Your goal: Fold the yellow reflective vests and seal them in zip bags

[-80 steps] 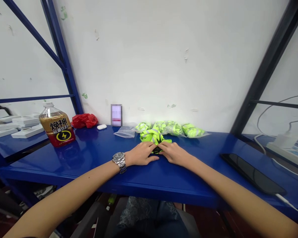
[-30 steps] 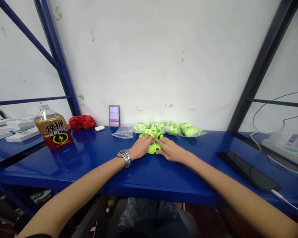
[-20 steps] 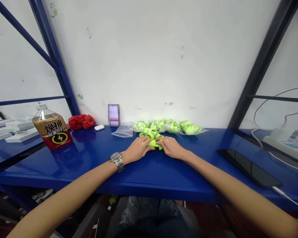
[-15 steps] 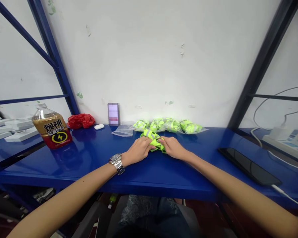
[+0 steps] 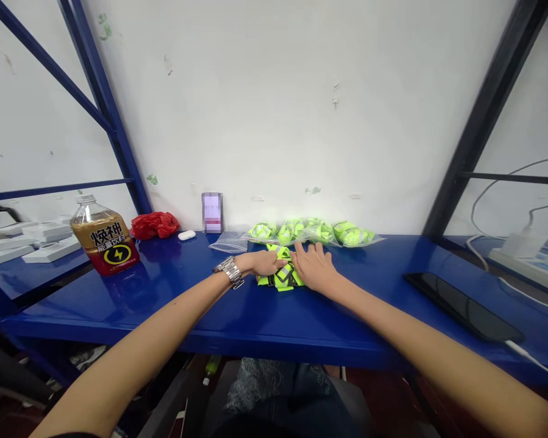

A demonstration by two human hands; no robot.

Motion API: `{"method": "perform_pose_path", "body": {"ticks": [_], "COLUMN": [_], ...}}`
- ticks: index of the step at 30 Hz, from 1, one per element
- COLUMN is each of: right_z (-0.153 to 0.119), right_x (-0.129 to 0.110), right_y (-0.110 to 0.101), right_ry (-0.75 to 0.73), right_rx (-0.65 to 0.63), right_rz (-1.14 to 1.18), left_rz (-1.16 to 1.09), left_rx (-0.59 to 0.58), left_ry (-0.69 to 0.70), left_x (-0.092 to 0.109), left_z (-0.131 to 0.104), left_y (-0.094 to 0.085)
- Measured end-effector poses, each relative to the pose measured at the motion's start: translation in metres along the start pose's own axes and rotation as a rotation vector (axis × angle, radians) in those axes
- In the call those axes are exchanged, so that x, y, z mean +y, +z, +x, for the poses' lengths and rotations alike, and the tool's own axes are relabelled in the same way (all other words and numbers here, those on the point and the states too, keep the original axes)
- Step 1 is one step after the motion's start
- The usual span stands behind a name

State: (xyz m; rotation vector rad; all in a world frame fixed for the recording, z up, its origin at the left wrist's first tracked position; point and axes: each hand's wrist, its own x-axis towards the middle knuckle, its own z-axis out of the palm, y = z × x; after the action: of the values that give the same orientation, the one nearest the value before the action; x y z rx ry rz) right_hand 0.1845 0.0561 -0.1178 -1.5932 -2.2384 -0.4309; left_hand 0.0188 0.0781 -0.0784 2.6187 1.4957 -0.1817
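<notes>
A fluorescent yellow-green reflective vest (image 5: 282, 278) with grey stripes lies bunched on the blue table in front of me. My left hand (image 5: 265, 263), a metal watch on its wrist, is closed at the vest's left side, its thumb and finger on the fabric. My right hand (image 5: 316, 267) rests on the right edge of the vest with its fingers stretched out and apart. Just behind, a row of clear plastic bags (image 5: 322, 234) holds similar folded yellow-green pieces. A flat clear zip bag (image 5: 229, 242) lies left of that row.
A large drink bottle (image 5: 105, 237), a red plastic bag (image 5: 155, 225) and a white earphone case (image 5: 187, 235) are on the left. One phone (image 5: 212, 213) leans on the wall. Another phone (image 5: 463, 307), with a charging cable, lies right near a power strip (image 5: 530, 258).
The vest has gone from crumpled between both hands to lying flatter on the table. My right fingers have opened out over it, and my left hand has turned.
</notes>
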Motion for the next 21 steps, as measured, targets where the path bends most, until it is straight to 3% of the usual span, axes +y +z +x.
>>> {"method": "perform_pose_path", "body": {"ticks": [2, 5, 7, 9, 12, 15, 21], "right_z": [-0.001, -0.002, -0.004, -0.007, -0.014, -0.018, -0.012], "right_x": [0.002, 0.008, 0.012, 0.016, 0.022, 0.027, 0.033], "right_y": [0.003, 0.006, 0.004, 0.001, -0.006, -0.008, -0.004], "right_ry": [-0.088, -0.295, -0.397, -0.462, -0.546, -0.608, -0.645], "right_rx": [0.104, 0.164, 0.188, 0.206, 0.191, 0.142, 0.067], "right_rz": [-0.052, -0.081, -0.075, -0.061, -0.041, -0.046, -0.183], "left_rz": [0.043, 0.09, 0.156, 0.264, 0.362, 0.345, 0.264], "left_rx": [-0.028, -0.001, 0.113, 0.334, 0.578, 0.612, 0.618], "left_ry": [-0.059, -0.123, -0.162, -0.181, -0.046, 0.144, 0.285], "left_x": [0.004, 0.007, 0.007, 0.005, 0.002, 0.0, -0.001], "left_z": [-0.002, -0.008, -0.011, -0.013, -0.014, -0.015, -0.021], "left_y": [-0.004, -0.001, 0.006, 0.016, 0.031, 0.042, 0.047]}}
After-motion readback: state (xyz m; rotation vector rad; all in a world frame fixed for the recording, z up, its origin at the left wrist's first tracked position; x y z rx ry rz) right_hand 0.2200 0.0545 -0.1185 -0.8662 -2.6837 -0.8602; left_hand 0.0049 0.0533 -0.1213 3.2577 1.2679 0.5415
